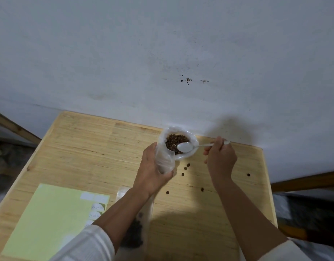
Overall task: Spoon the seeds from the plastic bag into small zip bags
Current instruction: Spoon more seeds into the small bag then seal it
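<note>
A clear plastic bag rolled open at the far edge of the wooden table holds brown seeds. My left hand grips a small clear zip bag right beside the plastic bag's near-left rim. My right hand holds a white plastic spoon by its handle, the bowl over the seeds and looking empty. Under my left forearm lies a filled zip bag with dark seeds inside, partly hidden.
Several loose seeds lie scattered on the table between and near my hands. A pale green sheet with white labels lies at the near left. A white wall rises right behind the table's far edge.
</note>
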The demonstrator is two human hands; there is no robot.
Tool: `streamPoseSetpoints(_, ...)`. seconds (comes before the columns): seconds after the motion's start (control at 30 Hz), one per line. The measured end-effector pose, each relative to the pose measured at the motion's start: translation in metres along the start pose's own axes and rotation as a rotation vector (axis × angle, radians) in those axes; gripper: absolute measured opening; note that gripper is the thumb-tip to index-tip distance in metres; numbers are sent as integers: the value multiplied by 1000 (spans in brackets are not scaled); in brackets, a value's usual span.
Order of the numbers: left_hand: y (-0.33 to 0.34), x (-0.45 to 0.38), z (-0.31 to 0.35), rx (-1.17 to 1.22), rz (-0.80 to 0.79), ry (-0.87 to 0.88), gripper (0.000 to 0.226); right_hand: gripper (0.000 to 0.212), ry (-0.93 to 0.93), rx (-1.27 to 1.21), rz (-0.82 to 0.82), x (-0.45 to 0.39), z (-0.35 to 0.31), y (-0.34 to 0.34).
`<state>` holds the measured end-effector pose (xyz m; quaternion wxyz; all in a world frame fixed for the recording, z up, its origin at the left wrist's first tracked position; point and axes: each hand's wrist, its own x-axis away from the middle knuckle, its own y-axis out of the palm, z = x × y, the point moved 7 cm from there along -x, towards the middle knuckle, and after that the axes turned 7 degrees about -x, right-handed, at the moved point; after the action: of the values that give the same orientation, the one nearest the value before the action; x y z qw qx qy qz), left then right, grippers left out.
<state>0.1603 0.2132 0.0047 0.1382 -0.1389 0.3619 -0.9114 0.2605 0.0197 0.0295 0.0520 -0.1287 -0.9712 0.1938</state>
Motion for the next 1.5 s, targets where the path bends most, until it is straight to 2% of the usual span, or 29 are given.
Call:
streamPoseSetpoints(0.07, 0, 0, 0, -5, 4, 6, 102, 49, 71, 88, -1, -5, 17, 10)
streamPoseSetpoints(0.2, 1, 0, 1, -2, 2, 7, 102, 42, 171, 56, 16, -4, 24, 32)
streamPoseSetpoints(0.37, 2, -1, 1, -12, 4, 21, 102, 34, 551, -344, 59, 6, 54, 47)
streamPoseSetpoints(0.47, 0, -1, 2, -15, 10, 33, 102, 27, 633, -543, 41, 8, 63, 44)
streamPoseSetpoints(0.57, 0, -1, 1, -16, 19, 28, 101, 23, 619, -634, 11, 7, 59, 33)
streamPoseSetpoints(0.77, 1, -2, -1, 16, 17, 4, 101, 26, 433, -583, -141, 12, 19, 6)
streamPoseSetpoints(0.93, 0, 0, 3, 61, 29, 8, 98, 25, 78, -368, -347, 28, -20, -2)
streamPoseSetpoints(1.0, -1, 1, 3, 87, 30, -1, 98, 20, -45, -255, -381, 32, -29, -8)
streamPoseSetpoints(1.17, -3, 2, 1, 58, 54, 6, 98, 7, -165, -72, -440, 39, -33, -27)
streamPoseSetpoints(1.23, -3, 1, 1, 39, 74, 11, 99, 8, -216, 56, -487, 42, -25, -30)
streamPoseSetpoints(1.3, -3, 1, 2, 40, 82, 16, 99, 13, -201, 184, -544, 46, -10, -31)
streamPoseSetpoints(1.37, -2, 1, 2, 52, 79, 15, 99, 15, -113, 193, -583, 49, 7, -32)
streamPoseSetpoints(1.43, -2, 2, 2, 45, 82, 20, 100, 14, 49, 29, -538, 50, 24, -35)
streamPoseSetpoints(1.5, -2, 4, 2, 41, 83, 25, 101, 16, 210, -158, -417, 47, 44, -40)
